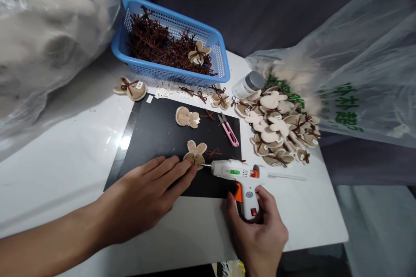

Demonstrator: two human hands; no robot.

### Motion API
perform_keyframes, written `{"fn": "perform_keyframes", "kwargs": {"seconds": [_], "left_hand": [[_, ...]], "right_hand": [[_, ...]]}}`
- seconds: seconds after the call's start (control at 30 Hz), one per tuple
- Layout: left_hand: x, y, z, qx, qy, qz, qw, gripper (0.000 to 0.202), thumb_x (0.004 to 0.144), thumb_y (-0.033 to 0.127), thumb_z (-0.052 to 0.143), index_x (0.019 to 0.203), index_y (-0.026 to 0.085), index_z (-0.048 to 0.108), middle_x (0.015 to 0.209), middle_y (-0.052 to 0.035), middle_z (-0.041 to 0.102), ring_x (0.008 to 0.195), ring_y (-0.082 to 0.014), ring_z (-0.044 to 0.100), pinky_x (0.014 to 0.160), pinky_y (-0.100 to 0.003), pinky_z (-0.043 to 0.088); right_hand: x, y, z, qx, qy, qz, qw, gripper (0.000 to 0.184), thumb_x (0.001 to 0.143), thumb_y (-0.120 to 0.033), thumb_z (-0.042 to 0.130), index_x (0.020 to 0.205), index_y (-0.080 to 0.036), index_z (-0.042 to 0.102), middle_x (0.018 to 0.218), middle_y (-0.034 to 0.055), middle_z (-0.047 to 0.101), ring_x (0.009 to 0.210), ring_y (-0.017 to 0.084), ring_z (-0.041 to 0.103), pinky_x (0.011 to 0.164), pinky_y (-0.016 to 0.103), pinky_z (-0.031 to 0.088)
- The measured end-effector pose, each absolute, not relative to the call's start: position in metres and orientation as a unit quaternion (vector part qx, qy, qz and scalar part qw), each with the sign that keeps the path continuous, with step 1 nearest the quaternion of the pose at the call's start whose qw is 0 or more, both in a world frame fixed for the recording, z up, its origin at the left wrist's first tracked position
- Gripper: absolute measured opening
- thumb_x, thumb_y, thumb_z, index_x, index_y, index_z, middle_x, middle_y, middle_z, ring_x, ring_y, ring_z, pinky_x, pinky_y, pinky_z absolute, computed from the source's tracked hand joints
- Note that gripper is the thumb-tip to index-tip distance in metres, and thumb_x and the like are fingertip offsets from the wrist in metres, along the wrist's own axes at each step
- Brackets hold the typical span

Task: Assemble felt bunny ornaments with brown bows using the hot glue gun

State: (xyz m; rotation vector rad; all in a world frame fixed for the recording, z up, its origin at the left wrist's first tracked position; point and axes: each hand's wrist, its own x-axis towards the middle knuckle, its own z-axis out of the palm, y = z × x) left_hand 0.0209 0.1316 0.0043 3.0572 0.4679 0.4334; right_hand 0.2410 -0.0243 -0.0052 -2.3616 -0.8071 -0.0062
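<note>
My right hand [260, 233] is wrapped round the handle of a white hot glue gun [232, 169] with an orange trigger and a clear glue stick at its back. The metal nozzle points left and meets the lower edge of a tan bunny-shaped plush patch [196, 149]. Fingers together, my left hand [159, 186] holds that patch on the black mat, its fingertips covering the lower part. Just right of the patch lies a brown cord bow [213, 153]. A second bunny patch [186, 117] lies sideways on the mat, near another bow [208, 114].
Pink thread snips [229, 130] lie on the black mat [149, 125]. Behind stands a blue basket [172, 75] of brown bows. A grey-lidded container [248, 85] and a heap of bunny patches [279, 125] are at right. Plastic bags flank the white table [65, 138].
</note>
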Motion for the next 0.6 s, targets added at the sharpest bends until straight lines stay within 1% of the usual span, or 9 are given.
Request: {"fn": "perform_keyframes", "kwargs": {"seconds": [0.1, 0.23, 0.4, 0.5, 0.6], "left_hand": [[0.0208, 0.1314, 0.0045, 0.98, 0.151, 0.132, 0.005, 0.061, 0.099, 0.022, 0.056, 0.159, 0.013, 0.052, 0.159, -0.0094, 0.061, 0.137, -0.0248, 0.059, 0.115, -0.038, 0.045], [0.0205, 0.131, 0.0044, 0.981, 0.148, 0.123, 0.001, 0.062, 0.099, 0.023, 0.057, 0.16, 0.013, 0.051, 0.162, -0.0098, 0.058, 0.138, -0.0256, 0.058, 0.115, -0.038, 0.045], [0.0208, 0.1307, 0.0049, 0.981, 0.15, 0.12, 0.002, 0.063, 0.099, 0.025, 0.059, 0.16, 0.014, 0.051, 0.163, -0.0108, 0.057, 0.138, -0.0256, 0.059, 0.115, -0.038, 0.045], [0.021, 0.1311, 0.005, 0.982, 0.148, 0.118, 0.001, 0.063, 0.099, 0.024, 0.058, 0.16, 0.013, 0.05, 0.164, -0.0107, 0.056, 0.139, -0.0259, 0.058, 0.115, -0.038, 0.044], [0.0208, 0.1313, 0.0045, 0.982, 0.147, 0.12, 0.003, 0.064, 0.098, 0.023, 0.057, 0.161, 0.012, 0.049, 0.164, -0.0108, 0.056, 0.139, -0.0259, 0.057, 0.116, -0.039, 0.044]], "right_hand": [[0.2461, -0.0274, -0.0107, -0.893, -0.324, -0.026, 0.311, 0.064, 0.073, -0.066, 0.083, 0.111, -0.015, 0.076, 0.082, 0.0073, 0.077, 0.055, 0.018, 0.059, 0.053, 0.028, 0.054], [0.2473, -0.0296, -0.0142, -0.891, -0.339, -0.049, 0.299, 0.063, 0.074, -0.066, 0.082, 0.112, -0.015, 0.077, 0.08, 0.0069, 0.076, 0.053, 0.017, 0.058, 0.052, 0.028, 0.054], [0.2469, -0.0319, -0.0151, -0.892, -0.344, -0.068, 0.285, 0.065, 0.075, -0.068, 0.082, 0.112, -0.014, 0.078, 0.073, 0.0053, 0.073, 0.05, 0.017, 0.055, 0.051, 0.029, 0.052], [0.2474, -0.0323, -0.0149, -0.891, -0.35, -0.075, 0.28, 0.065, 0.076, -0.067, 0.082, 0.111, -0.013, 0.079, 0.068, 0.0037, 0.07, 0.047, 0.015, 0.051, 0.049, 0.028, 0.05], [0.2475, -0.0313, -0.0133, -0.886, -0.36, -0.079, 0.28, 0.064, 0.077, -0.066, 0.081, 0.11, -0.012, 0.079, 0.066, 0.0036, 0.07, 0.046, 0.015, 0.05, 0.048, 0.028, 0.049]]}}
